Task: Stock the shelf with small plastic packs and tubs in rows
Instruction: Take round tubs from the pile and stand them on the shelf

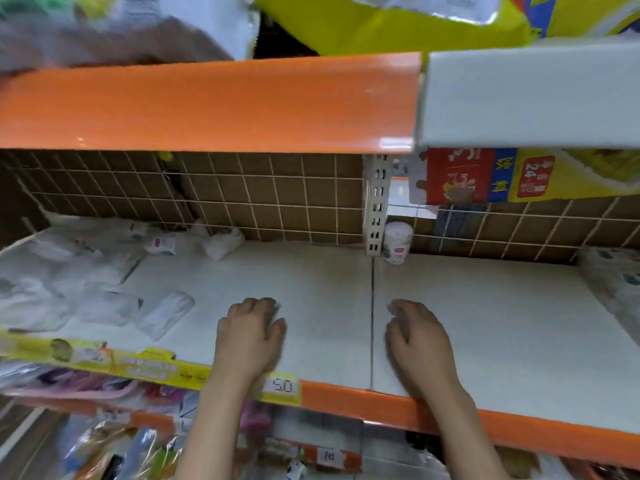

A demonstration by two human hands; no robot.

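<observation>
Plastic packs point(104, 289) lie loose at the shelf's point(311, 306) left; tub point(398, 242) at rear. Left hand point(251, 336) and right hand point(417, 341) rest empty, fingers loosely curled. Judged between placements; next, fetch stock and align rows

I am looking into a shop aisle, at retail gondola shelving. The white shelf point(450, 327) has an orange front edge point(485, 424) carrying a handwritten price label point(281, 386) and a yellow printed promo strip point(104, 362). A slotted metal upright point(377, 206) and a wire grid back panel point(263, 192) support the tiers. Small plastic packs point(104, 271) lie on the left, a white tub point(398, 242) stands at the back, and packaged goods point(138, 445) fill the tier below.
</observation>
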